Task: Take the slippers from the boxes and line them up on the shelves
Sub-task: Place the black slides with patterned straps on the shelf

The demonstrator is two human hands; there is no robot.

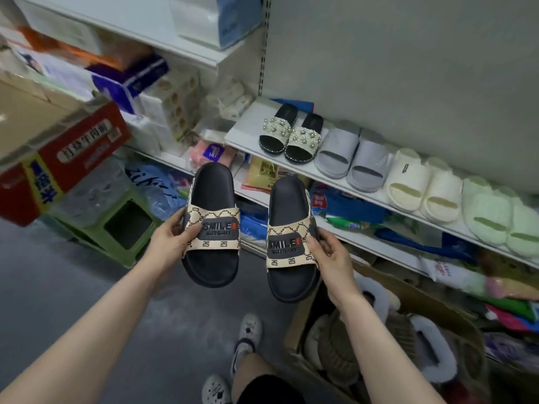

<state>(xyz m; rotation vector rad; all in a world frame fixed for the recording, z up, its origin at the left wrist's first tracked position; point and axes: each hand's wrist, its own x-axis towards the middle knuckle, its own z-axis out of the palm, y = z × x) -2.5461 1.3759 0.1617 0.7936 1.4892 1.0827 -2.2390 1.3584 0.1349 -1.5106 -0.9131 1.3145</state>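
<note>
Head view: left hand [167, 237] grips one black slipper [214, 182] by its strap; right hand [328, 249] grips its mate [288, 199]. Judged step: carry. Next, set both on the shelf [245, 126] beyond the grips, beside the beaded pair [291, 135].

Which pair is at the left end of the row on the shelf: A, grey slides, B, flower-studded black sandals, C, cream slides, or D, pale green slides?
B: the flower-studded black sandals stand leftmost on the shelf, with the grey slides next on their right.
</note>
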